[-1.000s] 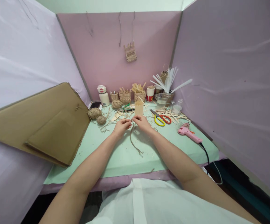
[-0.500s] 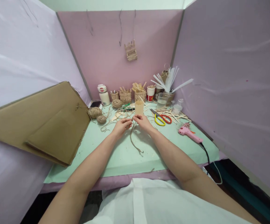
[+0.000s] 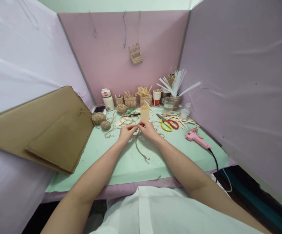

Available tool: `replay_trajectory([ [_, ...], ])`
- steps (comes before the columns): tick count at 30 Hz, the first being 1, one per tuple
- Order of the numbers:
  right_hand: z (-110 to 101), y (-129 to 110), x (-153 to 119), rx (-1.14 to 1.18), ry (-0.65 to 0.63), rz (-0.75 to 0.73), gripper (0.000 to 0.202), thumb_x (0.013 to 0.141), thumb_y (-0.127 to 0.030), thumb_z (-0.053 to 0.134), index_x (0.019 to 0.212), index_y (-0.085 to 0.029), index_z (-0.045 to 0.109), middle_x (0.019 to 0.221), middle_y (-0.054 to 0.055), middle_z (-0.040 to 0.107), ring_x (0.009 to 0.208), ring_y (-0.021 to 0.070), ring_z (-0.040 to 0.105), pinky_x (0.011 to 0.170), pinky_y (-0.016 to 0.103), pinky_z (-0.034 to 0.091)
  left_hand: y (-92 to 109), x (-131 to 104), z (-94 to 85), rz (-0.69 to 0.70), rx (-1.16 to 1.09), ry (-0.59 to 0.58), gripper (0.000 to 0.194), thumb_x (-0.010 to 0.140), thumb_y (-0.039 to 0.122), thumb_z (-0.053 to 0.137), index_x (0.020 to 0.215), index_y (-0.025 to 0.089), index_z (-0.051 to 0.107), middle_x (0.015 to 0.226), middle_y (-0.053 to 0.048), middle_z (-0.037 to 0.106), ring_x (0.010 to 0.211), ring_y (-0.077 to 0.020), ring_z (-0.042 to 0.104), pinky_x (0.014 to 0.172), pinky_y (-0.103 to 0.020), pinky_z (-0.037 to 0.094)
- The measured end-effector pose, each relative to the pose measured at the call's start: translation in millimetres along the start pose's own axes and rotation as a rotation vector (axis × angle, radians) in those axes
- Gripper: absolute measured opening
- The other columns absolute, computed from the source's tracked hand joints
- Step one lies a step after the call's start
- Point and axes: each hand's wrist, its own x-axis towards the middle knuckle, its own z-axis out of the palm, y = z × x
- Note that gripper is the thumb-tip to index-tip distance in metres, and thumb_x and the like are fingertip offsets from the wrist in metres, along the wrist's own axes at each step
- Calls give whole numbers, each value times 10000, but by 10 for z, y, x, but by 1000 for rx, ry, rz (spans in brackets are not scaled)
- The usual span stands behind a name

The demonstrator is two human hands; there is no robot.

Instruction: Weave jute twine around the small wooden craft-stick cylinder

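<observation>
1. I've got my left hand point(image 3: 127, 133) and right hand point(image 3: 147, 129) fingertip to fingertip, both pinched narrow on brown twine point(image 3: 137, 148).
2. The twine trails from them toward me, over the green tabletop point(image 3: 131, 169).
3. Just beyond my right hand stands a pale cup point(image 3: 145, 112); scissors point(image 3: 161, 118) lie to its right.
4. Twine balls point(image 3: 98, 117) sit beyond my left.

Twine balls point(image 3: 99, 118): rough, fibrous, matt
Glue gun point(image 3: 197, 139): smooth pink plastic
Scissor blades point(image 3: 160, 116): metal
Panel board point(image 3: 50, 130): brown cardboard, matt
</observation>
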Motion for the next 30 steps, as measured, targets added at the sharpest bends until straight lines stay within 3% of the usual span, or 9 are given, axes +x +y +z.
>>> replay_trajectory([
  [11,10,-8,-11,-72,-69,-29,146,788,-170,485,765,-170,629,761,20,612,773,136,527,755,266,384,5,-42,-19,129,278,47,252,720,276,577,879,139,717,794,-70,712,732,-167,639,693,-263,465],
  [16,21,7,-15,-80,-32,-58,127,780,-207,517,766,-180,640,780,21,625,794,142,537,798,283,383,-11,-34,-16,123,295,78,250,715,290,583,870,146,716,793,-65,711,722,-167,634,682,-262,463],
  [22,48,19,-13,-62,58,72,123,749,-266,558,719,-179,639,744,20,629,749,146,539,744,275,398,-48,-26,3,136,297,119,223,715,300,575,800,150,716,729,-51,699,673,-151,614,642,-247,448],
  [30,39,-36,-25,-18,-13,39,138,791,-208,494,744,-164,617,730,13,595,742,134,516,753,266,383,-57,-22,12,129,245,92,239,711,297,572,825,145,718,730,-56,695,667,-154,612,647,-251,448],
])
